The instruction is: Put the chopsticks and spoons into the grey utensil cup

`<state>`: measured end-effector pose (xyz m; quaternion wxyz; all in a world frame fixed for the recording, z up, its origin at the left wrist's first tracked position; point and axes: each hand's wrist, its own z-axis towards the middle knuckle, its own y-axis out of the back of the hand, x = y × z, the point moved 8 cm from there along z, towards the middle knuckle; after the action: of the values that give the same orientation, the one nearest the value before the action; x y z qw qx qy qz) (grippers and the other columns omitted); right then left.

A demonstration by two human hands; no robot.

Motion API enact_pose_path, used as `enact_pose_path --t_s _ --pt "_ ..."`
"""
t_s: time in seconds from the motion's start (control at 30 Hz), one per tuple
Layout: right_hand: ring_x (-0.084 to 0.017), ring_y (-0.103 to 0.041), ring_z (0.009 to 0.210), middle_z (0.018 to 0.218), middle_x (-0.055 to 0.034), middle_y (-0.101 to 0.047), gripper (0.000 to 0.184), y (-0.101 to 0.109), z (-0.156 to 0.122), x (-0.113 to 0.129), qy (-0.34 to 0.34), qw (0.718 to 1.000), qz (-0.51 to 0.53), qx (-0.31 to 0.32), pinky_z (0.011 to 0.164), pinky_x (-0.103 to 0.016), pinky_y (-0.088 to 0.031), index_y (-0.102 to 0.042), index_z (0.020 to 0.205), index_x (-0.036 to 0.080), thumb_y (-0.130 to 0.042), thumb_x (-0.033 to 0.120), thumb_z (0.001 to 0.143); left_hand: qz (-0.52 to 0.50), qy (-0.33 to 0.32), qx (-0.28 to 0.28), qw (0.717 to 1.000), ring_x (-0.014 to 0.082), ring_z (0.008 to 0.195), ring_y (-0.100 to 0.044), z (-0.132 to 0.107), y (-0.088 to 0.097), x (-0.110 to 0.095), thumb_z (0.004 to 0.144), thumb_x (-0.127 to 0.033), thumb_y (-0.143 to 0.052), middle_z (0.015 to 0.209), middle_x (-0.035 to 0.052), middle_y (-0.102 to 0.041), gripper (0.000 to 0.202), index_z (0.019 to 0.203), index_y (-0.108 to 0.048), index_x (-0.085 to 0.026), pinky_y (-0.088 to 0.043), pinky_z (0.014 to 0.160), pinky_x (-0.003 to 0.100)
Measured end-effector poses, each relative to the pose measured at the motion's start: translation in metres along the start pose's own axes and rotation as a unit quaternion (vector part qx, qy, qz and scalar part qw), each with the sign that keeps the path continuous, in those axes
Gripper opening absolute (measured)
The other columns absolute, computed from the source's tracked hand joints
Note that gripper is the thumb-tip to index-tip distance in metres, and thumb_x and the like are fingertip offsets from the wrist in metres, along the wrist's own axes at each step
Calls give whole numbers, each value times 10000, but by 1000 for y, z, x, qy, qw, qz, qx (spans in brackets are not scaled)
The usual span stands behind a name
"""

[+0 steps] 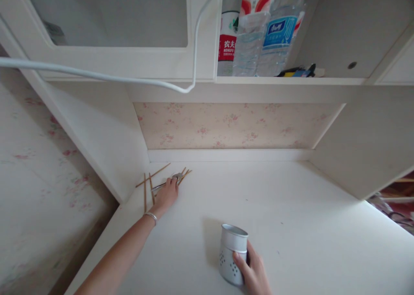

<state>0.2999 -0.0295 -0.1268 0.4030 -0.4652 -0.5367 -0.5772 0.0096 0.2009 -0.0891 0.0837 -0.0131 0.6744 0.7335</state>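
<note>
In the head view, my left hand [166, 194] reaches to the back left of the white tabletop. Its fingers are curled together on a metal spoon [177, 175], whose handle pokes out to the left. Several thin wooden chopsticks [145, 191] lie scattered around and partly under this hand. My right hand [255, 269] is wrapped round a silver-grey metal utensil holder [233, 254] with small holes in its lower wall. The holder is upright with a slight tilt, near the front middle; I cannot see down to its bottom.
A white tabletop [291, 208] stretches between side panels. On the shelf above stand plastic water bottles [278, 36], with small dark and yellow items [297, 72] beside them. A white cable [129, 77] hangs across the upper left. Mixed items [399, 200] show at the right edge.
</note>
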Motion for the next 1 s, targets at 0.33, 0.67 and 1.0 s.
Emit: enact_pose_path --t_s 0.33,0.67,1.0 --pt "-254 -606 818 875 -77 -701 445 -4 -8 10 2 1000 3 7 705 -306 -460 -621 1016 135 -557 540 844 -11 77 51 996 299 912 -683 -30 -9 35 942 -397 -371 970 171 -712 358 1084 -626 -190 -497 777 391" --pt "-272 -618 852 903 -82 -699 460 -5 -9 7 0 1000 -14 16 726 -323 -463 -603 999 156 -532 582 841 -63 123 66 988 192 736 -711 -16 -16 44 926 -257 -401 859 109 -742 275 1066 -613 -150 -500 692 263" --pt "-259 -613 829 877 -73 -700 441 -4 -11 9 7 1000 -9 26 705 -308 -459 -608 990 157 -524 568 855 -30 103 -16 994 242 1084 -609 -3 1 52 898 -206 -399 1209 148 -606 324 1184 -543 -152 -480 871 333"
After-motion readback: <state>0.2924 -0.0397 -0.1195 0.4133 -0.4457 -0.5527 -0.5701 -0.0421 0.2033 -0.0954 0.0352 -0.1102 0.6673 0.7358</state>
